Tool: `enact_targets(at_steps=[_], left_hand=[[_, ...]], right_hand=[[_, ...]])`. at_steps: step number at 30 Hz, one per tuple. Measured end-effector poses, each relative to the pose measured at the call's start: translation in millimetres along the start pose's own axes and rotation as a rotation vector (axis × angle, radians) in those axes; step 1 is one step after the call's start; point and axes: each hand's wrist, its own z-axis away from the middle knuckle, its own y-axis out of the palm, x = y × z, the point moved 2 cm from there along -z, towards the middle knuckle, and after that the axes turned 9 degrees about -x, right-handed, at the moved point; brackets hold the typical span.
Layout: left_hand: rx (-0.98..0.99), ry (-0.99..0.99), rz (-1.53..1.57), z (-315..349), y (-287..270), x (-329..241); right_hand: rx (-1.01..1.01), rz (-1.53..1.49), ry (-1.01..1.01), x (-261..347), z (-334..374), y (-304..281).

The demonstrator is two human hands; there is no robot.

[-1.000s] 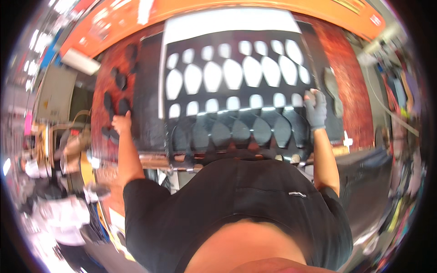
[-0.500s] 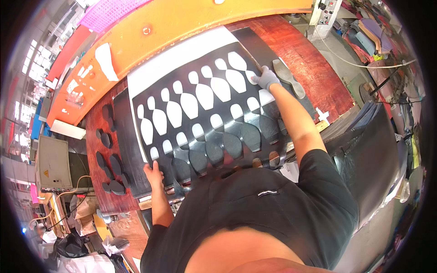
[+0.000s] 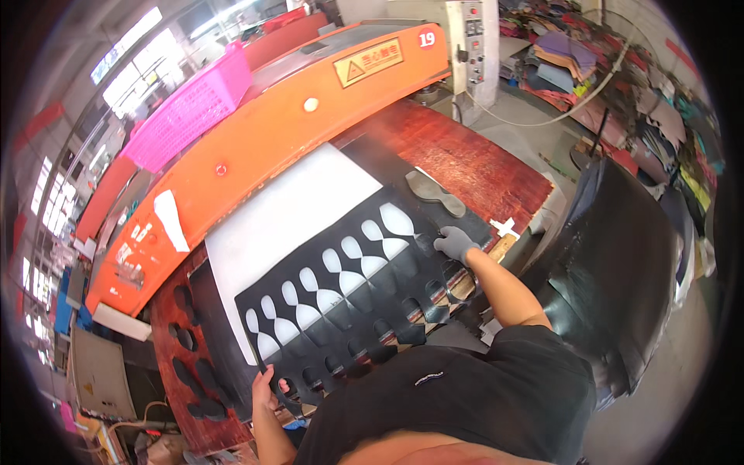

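Observation:
A black sheet (image 3: 306, 260) with rows of sole-shaped cutouts lies partly over a white board (image 3: 294, 201). Its near part hangs past the table edge towards my body. My left hand (image 3: 265, 390), bare, pinches the sheet's near left corner. At the right edge, my right hand (image 3: 455, 243), in a grey glove, has its fingers closed on the sheet. Just beyond that hand lies a grey-green sole-shaped piece (image 3: 434, 194). Several black cut sole pieces (image 3: 186, 376) rest left of the board.
An orange machine beam (image 3: 271, 147) spans behind the red wooden table (image 3: 434, 139). On top of it sits a pink basket (image 3: 194, 108). A control box (image 3: 473, 46) stands at the beam's right end. Large black sheets (image 3: 612, 271) are stacked at the right, with coloured scraps (image 3: 566, 54) beyond.
Both hands have drawn the black sheet towards my body, baring more of the white board behind it. The head view has tilted up, showing more of the orange beam.

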Motion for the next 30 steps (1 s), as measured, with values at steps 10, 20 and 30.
enact_targets(at_steps=[10,20,30], left_hand=[[0.153,0.1,-0.143,-84,74,-100],[0.61,0.065,-0.156,-18,101,-52],[1.136,0.559,-0.774,123,224,13]], right_hand=[[0.221,-0.707,0.188,10,14,-32],[-0.172,-0.918,0.169,-66,316,-72],[-0.741,-0.593,0.589,-105,561,-13]])
